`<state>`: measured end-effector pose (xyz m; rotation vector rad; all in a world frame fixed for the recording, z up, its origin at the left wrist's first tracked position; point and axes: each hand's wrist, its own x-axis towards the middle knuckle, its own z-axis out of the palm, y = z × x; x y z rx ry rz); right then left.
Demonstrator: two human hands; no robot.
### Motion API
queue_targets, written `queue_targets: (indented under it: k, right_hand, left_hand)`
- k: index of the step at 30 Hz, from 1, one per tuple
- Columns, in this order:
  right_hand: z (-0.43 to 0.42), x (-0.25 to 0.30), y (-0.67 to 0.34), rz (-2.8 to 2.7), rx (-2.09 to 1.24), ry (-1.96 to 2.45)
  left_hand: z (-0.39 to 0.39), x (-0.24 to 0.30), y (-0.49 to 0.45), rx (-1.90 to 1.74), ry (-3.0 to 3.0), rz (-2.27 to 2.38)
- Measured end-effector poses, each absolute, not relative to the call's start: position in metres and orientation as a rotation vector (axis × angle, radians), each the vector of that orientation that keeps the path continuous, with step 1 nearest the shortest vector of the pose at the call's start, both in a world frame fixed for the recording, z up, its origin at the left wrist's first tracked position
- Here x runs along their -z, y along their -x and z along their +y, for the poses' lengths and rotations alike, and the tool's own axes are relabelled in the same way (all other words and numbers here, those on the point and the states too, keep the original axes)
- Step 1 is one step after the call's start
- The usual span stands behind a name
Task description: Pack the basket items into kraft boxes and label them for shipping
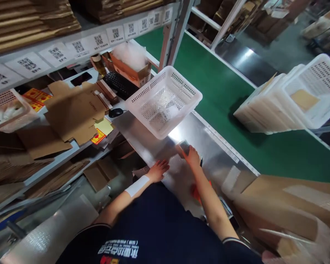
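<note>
My right hand is closed around a small box-like item with a dark grey top, just above the metal table. Its exact kind is too blurred to make out. My left hand lies at the table's near edge, fingers stretched out and nothing in them. A white strip is stuck across the left forearm. Beyond both hands stands a white perforated plastic basket, with some clear, shiny plastic in its bottom. Something orange lies partly hidden beside my right forearm.
On the left are flattened cardboard, a black mouse and a keyboard, under a shelf with code labels. A green conveyor belt runs behind the table, carrying stacked white baskets. A large carton stands at right.
</note>
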<state>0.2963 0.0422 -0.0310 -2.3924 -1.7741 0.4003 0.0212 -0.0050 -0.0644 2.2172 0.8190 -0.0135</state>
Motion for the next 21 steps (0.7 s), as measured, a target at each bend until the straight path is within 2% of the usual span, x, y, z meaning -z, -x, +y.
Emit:
queue_targets:
  k: [5,9,15,21]
  right_hand:
    - [-0.003,0.034,-0.258,-1.914,-0.216,2.293]
    - [-0.006,0.039,-0.254,-1.91,-0.086,2.29]
    - [-0.004,0.038,-0.262,-2.002,-0.164,2.201]
    - [-0.04,0.043,-0.222,-2.008,-0.226,2.164]
  left_hand:
    - [-0.003,0.069,-0.02,-0.023,-2.208,0.774]
    - [-0.004,0.074,-0.019,-0.055,-2.222,0.77]
    - [-0.004,0.08,-0.02,-0.104,-2.237,0.771]
    - [-0.003,0.083,-0.02,-0.049,-2.33,0.718]
